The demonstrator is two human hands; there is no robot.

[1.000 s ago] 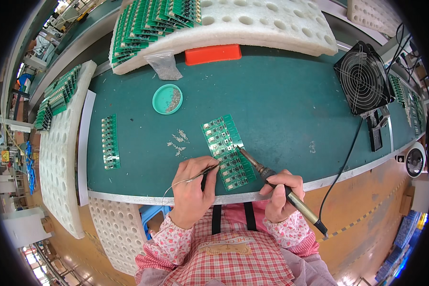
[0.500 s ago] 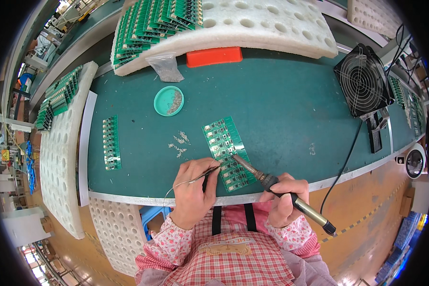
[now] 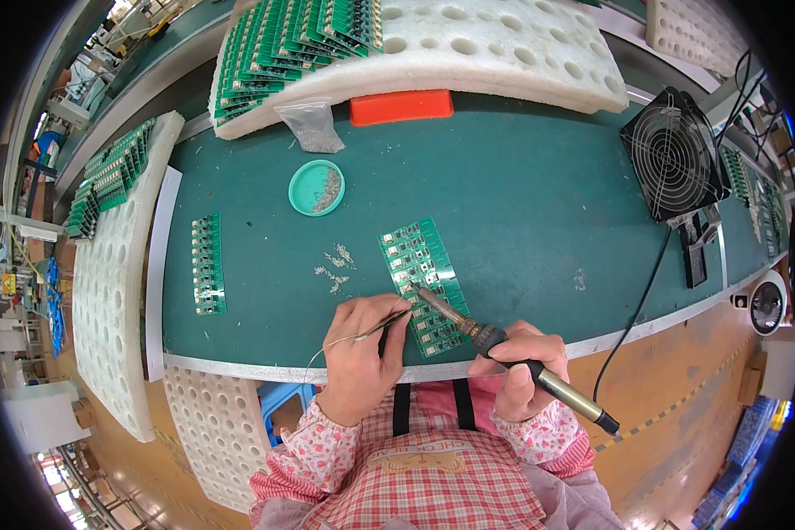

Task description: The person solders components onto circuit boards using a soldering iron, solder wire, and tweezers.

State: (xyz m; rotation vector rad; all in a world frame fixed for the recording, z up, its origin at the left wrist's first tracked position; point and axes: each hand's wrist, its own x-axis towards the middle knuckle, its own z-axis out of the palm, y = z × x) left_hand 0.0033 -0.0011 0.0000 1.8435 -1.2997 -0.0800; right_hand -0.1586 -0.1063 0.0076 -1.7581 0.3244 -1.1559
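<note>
A green circuit board (image 3: 444, 278) with rows of small components lies near the table's front edge. My right hand (image 3: 528, 362) is closed around a soldering iron (image 3: 486, 337), whose tip meets the middle of the board or hovers just over it. At the board's left edge, my left hand (image 3: 359, 355) pinches a slim dark tool that looks like tweezers (image 3: 392, 321). A thin solder wire (image 3: 344, 338) also runs through its fingers, its tail curling down to the left. The fingers partly hide the tool's points.
Small loose parts (image 3: 336, 265) lie left of the board, below a round turquoise dish (image 3: 297, 190). Another board (image 3: 208, 265) is further left. Behind are a plastic bag (image 3: 314, 128), a red tray (image 3: 402, 108) and a foam block (image 3: 503, 75) with boards. A black fan (image 3: 671, 155) stands right.
The soldering iron's tip has moved left across the board, toward my left fingers, with my right hand following slightly. My left hand has hardly moved.
</note>
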